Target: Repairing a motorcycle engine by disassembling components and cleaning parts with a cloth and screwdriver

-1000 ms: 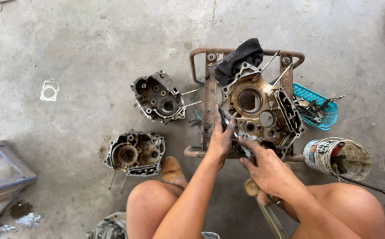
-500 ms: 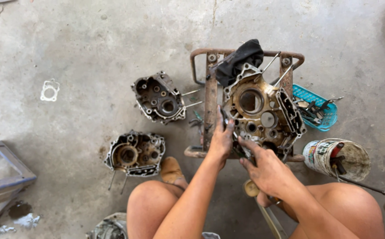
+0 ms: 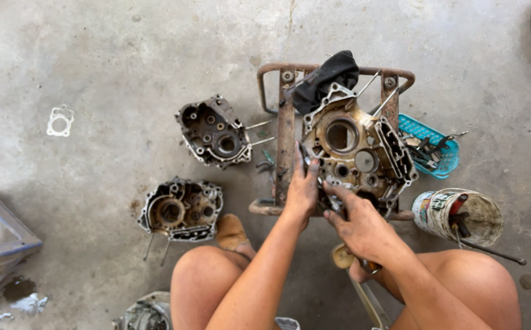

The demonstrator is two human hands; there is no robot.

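Flat white gasket (image 3: pixel 59 120) lay on rough grey concrete floor (image 3: pixel 125 49) at 9 o'clock. Two dirty cast-metal crankcase halves followed: upper crankcase half (image 3: pixel 213 131) with twin studs, lower crankcase half (image 3: pixel 182 209) at 7 o'clock. Centre: rusty tubular stand (image 3: pixel 285 131) carried grimy engine case (image 3: pixel 357 153), round bore, finned edge, black rag (image 3: pixel 326 73) draped at 12 o'clock. Left hand (image 3: pixel 303 186) pressed flat on case's near edge; right hand (image 3: pixel 360 226) beside it, fingers curled on case's lower rim, grip unclear. At 3 o'clock: blue plastic basket (image 3: pixel 443 162), worn paint can (image 3: pixel 461 215) holding tools.
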